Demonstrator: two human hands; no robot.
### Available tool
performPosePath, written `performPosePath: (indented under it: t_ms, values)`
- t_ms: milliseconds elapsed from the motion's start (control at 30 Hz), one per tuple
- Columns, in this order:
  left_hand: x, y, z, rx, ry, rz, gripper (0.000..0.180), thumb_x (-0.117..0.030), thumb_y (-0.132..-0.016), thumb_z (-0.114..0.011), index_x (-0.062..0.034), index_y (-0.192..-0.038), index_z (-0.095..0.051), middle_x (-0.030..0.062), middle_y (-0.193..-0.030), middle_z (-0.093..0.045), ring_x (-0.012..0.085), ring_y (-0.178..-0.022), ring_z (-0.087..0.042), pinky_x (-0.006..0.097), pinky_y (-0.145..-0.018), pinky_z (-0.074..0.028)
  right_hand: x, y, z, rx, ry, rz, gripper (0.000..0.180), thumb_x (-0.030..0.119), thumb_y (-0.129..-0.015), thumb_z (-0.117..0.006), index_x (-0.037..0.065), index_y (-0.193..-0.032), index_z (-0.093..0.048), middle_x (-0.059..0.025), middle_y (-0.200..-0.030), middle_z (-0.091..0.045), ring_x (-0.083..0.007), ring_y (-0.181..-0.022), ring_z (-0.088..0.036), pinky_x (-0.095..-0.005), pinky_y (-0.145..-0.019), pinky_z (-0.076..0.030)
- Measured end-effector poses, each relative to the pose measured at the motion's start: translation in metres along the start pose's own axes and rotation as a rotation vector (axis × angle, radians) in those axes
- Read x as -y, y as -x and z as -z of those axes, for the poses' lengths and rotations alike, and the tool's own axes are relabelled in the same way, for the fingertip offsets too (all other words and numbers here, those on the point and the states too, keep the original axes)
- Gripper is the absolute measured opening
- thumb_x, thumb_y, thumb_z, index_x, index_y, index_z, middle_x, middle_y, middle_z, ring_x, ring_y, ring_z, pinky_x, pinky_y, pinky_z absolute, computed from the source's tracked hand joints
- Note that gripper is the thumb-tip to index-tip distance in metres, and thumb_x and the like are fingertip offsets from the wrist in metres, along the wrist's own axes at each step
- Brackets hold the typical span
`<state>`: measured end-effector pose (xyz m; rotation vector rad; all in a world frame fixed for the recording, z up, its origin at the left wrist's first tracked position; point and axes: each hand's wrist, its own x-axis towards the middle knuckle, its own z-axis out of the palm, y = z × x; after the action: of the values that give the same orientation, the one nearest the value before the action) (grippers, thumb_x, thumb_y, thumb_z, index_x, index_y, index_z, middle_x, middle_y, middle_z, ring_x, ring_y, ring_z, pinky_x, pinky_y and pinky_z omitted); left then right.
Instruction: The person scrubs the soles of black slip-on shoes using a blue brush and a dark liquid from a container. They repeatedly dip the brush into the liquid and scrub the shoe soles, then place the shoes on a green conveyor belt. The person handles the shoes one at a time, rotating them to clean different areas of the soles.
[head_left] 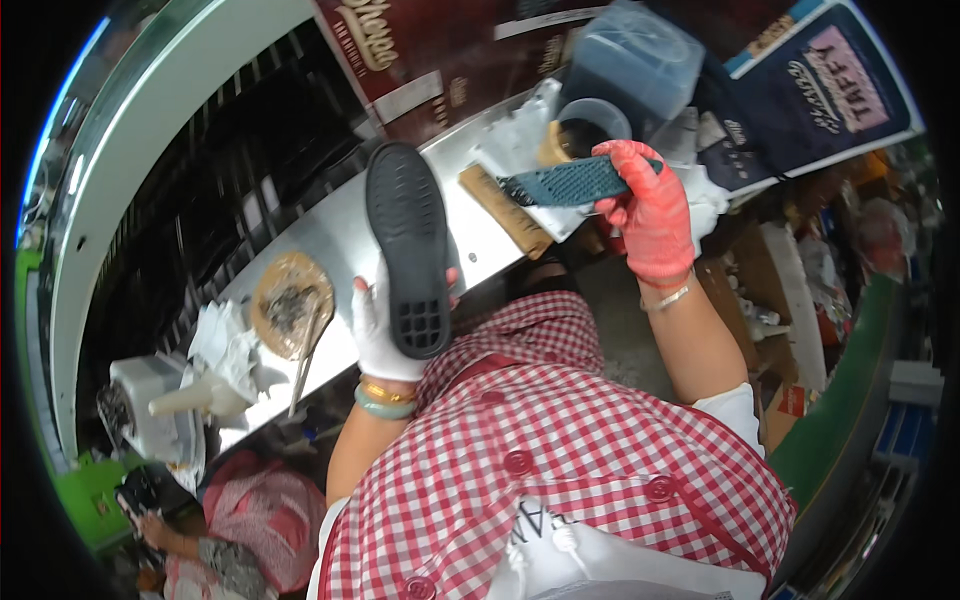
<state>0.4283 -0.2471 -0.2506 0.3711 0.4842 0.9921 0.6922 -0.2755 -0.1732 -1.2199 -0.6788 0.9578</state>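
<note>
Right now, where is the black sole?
In the head view, the black sole is left of centre, held in the white-gloved left hand, just above the checked apron in the picture.

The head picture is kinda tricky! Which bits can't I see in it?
All in the head view:
- Back of the black sole: turned away from the camera.
- Left hand's palm: hidden behind the sole.
- Part of the blue-green strip: covered by the right hand's fingers.
- Rest of the other person, lower left: cut off by the lower edge.
</note>
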Motion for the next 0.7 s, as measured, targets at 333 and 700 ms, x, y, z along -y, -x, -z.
performPosePath:
  t_ms: [333, 700]
  values:
    - [-0.011, 0.013, -0.003, 0.111, 0.074, 0.028, 0.078, -0.067, -0.081, -0.047, -0.0093, -0.133, -0.037, 0.0177, -0.120, -0.052, 0.0347, -0.104, -0.056, 0.043, -0.081, -0.053, -0.020, 0.043, -0.089, 0.211, -0.015, -0.060, 0.025, 0.022, -0.089, -0.060, 0.001, -0.102, -0.062, -0.0052, -0.083, -0.064, -0.0082, -0.061, -0.061, -0.0181, -0.050, -0.045]
    - [-0.014, 0.006, 0.009, 0.107, 0.122, 0.033, 0.081, -0.070, -0.083, -0.036, -0.0102, -0.137, -0.033, 0.0150, -0.128, -0.047, 0.0314, -0.107, -0.054, 0.044, -0.087, -0.047, -0.018, 0.059, -0.096, 0.252, 0.136, -0.134, 0.022, 0.020, -0.089, -0.059, 0.001, -0.098, -0.064, -0.0061, -0.078, -0.065, -0.0081, -0.061, -0.061, -0.0188, -0.052, -0.045]
